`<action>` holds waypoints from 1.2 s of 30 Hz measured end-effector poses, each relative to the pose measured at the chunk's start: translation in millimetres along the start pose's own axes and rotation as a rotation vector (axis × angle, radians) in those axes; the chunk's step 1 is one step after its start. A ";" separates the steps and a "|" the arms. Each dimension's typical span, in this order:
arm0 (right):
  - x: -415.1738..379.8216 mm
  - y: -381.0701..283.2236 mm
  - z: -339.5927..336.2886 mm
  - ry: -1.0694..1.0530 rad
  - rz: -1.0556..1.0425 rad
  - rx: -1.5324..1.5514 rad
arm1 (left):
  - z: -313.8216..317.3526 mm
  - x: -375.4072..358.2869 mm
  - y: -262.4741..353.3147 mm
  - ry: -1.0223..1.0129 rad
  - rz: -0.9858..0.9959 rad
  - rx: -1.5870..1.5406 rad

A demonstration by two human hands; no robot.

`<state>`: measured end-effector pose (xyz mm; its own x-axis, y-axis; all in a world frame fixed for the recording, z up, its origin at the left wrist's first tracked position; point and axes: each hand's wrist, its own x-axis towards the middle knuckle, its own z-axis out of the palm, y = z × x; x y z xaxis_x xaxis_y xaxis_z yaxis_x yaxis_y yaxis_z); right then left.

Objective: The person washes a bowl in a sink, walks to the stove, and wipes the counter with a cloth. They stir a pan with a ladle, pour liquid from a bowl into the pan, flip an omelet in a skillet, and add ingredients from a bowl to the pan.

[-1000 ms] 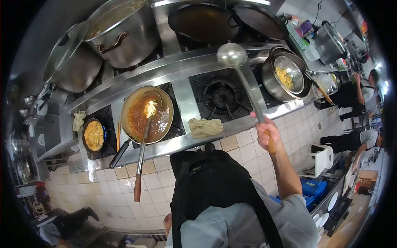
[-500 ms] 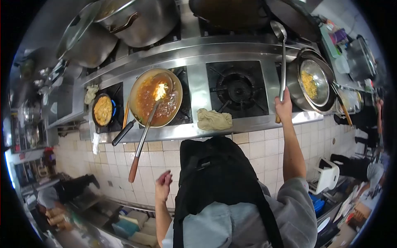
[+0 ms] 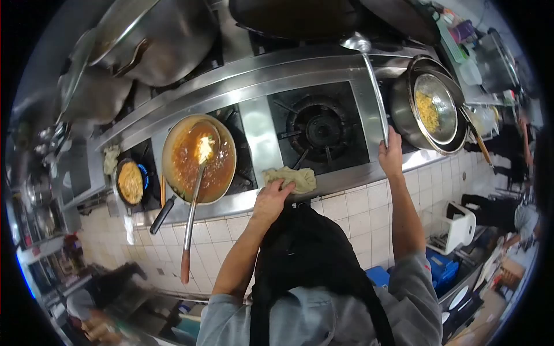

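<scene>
My right hand [image 3: 391,154] is wrapped round the handle of a long metal ladle [image 3: 376,86], whose bowl points away from me near the back ledge of the stove. My left hand [image 3: 274,200] is at the front edge, fingers closing on the left side of a crumpled beige cloth [image 3: 300,179]. Left of the cloth, a pan [image 3: 231,164] of red-brown sauce sits on a burner. Another ladle [image 3: 192,210] with a wooden handle rests in it, a pale lump in its bowl.
A small black pan [image 3: 123,196] with orange-yellow food stands over a blue flame at left. Metal bowls and a strainer [image 3: 454,109] with yellow bits are at right. Large pots [image 3: 173,46] stand behind. A bare burner [image 3: 323,131] lies centrally. Other people are at far right and lower left.
My left hand has risen from beside my apron to the cloth. The ladle in my right hand has tilted, its bowl moving left. The whole view has shifted slightly.
</scene>
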<state>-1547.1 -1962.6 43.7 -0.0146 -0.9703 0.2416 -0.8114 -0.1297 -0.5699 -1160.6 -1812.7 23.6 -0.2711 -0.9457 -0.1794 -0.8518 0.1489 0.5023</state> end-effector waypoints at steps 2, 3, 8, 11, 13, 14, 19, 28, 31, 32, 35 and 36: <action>2.1 -8.9 -2.9 -0.028 0.084 -0.009 | -1.1 7.8 0.1 0.099 -0.034 -0.220; 8.0 -7.6 -3.6 -0.025 0.082 -0.020 | -6.0 16.4 1.3 0.212 -0.089 -0.426; 18.0 -4.5 17.9 0.053 0.086 0.006 | -66.8 94.9 23.5 0.791 -0.222 -0.663; 14.6 -8.4 18.2 0.087 0.104 0.006 | -63.8 156.9 -11.4 0.908 -0.309 -0.759; 9.7 -18.6 17.5 0.081 0.133 0.053 | -64.6 200.1 -29.2 0.814 -0.309 -0.438; 8.0 -27.2 11.5 0.038 0.218 0.061 | -52.5 220.9 -42.0 0.726 -0.332 -0.280; 1.0 -34.2 2.3 0.047 0.203 0.044 | -51.4 298.8 -34.9 0.550 -0.216 -0.036; -0.6 -39.7 -18.0 0.049 0.307 0.141 | -5.4 418.9 103.2 0.499 0.084 -0.327; -3.3 -35.5 -34.5 0.009 0.350 0.133 | -3.1 434.2 124.3 0.362 0.079 -0.335; -5.1 -33.7 -37.9 0.016 0.345 0.161 | -1.5 440.5 124.4 0.338 0.124 -0.309; -7.9 -23.3 -42.3 0.041 0.356 0.189 | 12.1 452.8 129.6 0.303 0.235 -0.179; -9.4 -21.1 -43.5 0.039 0.383 0.175 | 17.4 451.1 134.8 0.273 0.245 -0.125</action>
<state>-1555.3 -1941.9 87.7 -0.3203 -0.9472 0.0138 -0.6316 0.2026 -0.7483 -1405.6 -2214.1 -4.3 -0.3166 -0.9309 0.1820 -0.7108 0.3599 0.6044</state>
